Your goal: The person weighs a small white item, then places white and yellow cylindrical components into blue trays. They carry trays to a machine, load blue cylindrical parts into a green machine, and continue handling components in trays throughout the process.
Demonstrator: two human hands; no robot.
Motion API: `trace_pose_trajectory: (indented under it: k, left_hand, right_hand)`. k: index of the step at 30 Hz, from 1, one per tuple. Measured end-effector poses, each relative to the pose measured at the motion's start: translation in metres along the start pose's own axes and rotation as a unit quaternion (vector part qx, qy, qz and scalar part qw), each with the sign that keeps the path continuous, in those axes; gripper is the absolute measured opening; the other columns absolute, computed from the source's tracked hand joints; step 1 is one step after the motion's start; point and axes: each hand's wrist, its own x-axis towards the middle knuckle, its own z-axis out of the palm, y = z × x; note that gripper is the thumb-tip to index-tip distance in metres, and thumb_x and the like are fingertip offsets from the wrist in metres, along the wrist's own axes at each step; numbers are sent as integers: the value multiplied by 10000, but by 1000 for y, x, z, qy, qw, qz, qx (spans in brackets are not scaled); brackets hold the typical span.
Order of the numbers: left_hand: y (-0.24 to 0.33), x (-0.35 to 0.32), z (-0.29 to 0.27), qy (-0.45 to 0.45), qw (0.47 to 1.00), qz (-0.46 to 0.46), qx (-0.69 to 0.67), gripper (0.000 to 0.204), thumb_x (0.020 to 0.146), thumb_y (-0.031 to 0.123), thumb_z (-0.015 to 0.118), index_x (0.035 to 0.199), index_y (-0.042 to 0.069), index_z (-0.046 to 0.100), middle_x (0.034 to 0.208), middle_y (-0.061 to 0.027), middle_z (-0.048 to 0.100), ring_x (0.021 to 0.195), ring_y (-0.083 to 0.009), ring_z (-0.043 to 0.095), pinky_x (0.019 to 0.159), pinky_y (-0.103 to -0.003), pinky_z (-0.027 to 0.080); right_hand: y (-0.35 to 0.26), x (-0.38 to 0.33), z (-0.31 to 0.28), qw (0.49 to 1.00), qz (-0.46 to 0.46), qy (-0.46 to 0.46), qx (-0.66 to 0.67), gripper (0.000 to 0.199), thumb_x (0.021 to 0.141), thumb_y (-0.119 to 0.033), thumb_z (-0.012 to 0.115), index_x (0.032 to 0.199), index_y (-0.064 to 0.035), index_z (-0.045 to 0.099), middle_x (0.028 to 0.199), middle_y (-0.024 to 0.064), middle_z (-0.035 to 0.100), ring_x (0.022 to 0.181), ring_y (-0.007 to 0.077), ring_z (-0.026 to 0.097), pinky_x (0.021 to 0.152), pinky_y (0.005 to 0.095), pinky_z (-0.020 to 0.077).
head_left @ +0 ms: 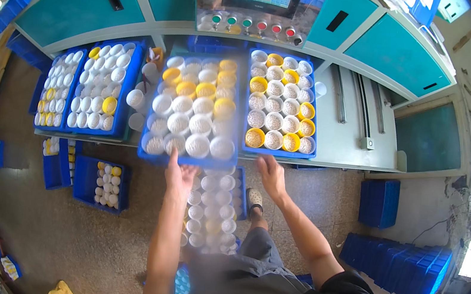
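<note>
A blue tray (pixel 186 160) of white and yellow cups, filled with pale stuff, sits in the middle, its front edge jutting past the bench edge; a haze blurs its right side. My left hand (pixel 181 176) grips its near edge, thumb up against the front wall and fingers underneath. To the right, a second blue tray (pixel 278 153) holds white and yellow cups full of small pale pieces. Just in front of that tray's near edge is my right hand (pixel 271 175), its fingers curled in and no object visible in it.
Two more cup-filled blue trays (pixel 128 102) stand at the bench's left, with loose white cups (pixel 135 98) beside them. A control panel (pixel 258 18) with buttons and a screen rises behind. On the floor are a blue crate (pixel 84 195) of cups and stacked blue crates (pixel 397 263).
</note>
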Motion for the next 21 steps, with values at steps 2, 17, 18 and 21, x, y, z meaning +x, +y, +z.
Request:
trace_pose_trajectory:
  k: [2, 17, 18, 21]
  left_hand:
    - [-8, -39, -33, -42, 999, 11, 14, 503, 890, 439, 759, 1146, 37, 601, 891, -58, 588, 830, -191, 590, 803, -409, 550]
    - [-184, -160, -291, 184, 978, -47, 87, 351, 814, 162, 707, 1091, -18, 588, 1113, -118, 635, 953, -205, 648, 800, -361, 536]
    - [-194, -160, -300, 187, 978, -38, 82, 374, 806, 157, 713, 1103, -28, 580, 1125, -125, 629, 957, -207, 646, 800, -357, 535]
    - [-209, -151, -321, 160, 979, -40, 118, 451, 784, 137, 722, 1154, -50, 543, 1120, -136, 626, 974, -220, 645, 807, -351, 534]
  right_hand:
    - [-19, 31, 25, 996, -72, 51, 13, 336, 1009, -273, 571, 1210, -7, 610, 1022, 232, 707, 946, 397, 687, 825, 443, 538]
    - [17, -12, 77, 986, 98, -135, -5, 294, 879, -241, 693, 866, 52, 688, 745, 82, 646, 674, 153, 565, 606, 368, 463]
    - [23, -20, 77, 982, 104, -115, -108, 303, 876, -239, 694, 852, 63, 680, 721, 99, 639, 667, 158, 564, 603, 371, 462]
    - [40, -37, 77, 988, 54, -112, -89, 335, 859, -243, 706, 838, 88, 653, 668, 139, 616, 639, 178, 557, 590, 388, 458]
